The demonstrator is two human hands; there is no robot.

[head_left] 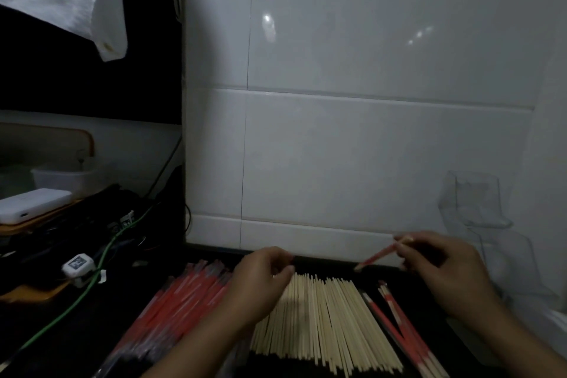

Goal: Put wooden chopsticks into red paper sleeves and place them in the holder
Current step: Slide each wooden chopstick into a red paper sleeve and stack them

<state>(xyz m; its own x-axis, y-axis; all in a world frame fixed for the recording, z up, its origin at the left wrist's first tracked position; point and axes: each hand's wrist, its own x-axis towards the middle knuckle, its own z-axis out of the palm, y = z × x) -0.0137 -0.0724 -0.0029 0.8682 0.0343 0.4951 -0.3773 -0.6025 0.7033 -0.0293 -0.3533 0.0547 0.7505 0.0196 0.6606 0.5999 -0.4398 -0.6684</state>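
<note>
Bare wooden chopsticks (325,325) were fanned across the dark tabletop (76,341) right under the camera, easy to grab. Left hand (264,282) hovered over them at 6 o'clock, fingers loosely curled, holding nothing I could see. Right hand (441,267) at 4 o'clock pinched a red sleeved pair (380,256), probably headed for the clear holder (472,205) at 3 o'clock. Spare red paper sleeves (184,298) sat at 7

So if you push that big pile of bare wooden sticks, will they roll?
Probably some. The wooden chopsticks lie loose and side by side on the dark counter, so a sideways push would likely scatter them. They look thin and stiff, so likely light.
</note>
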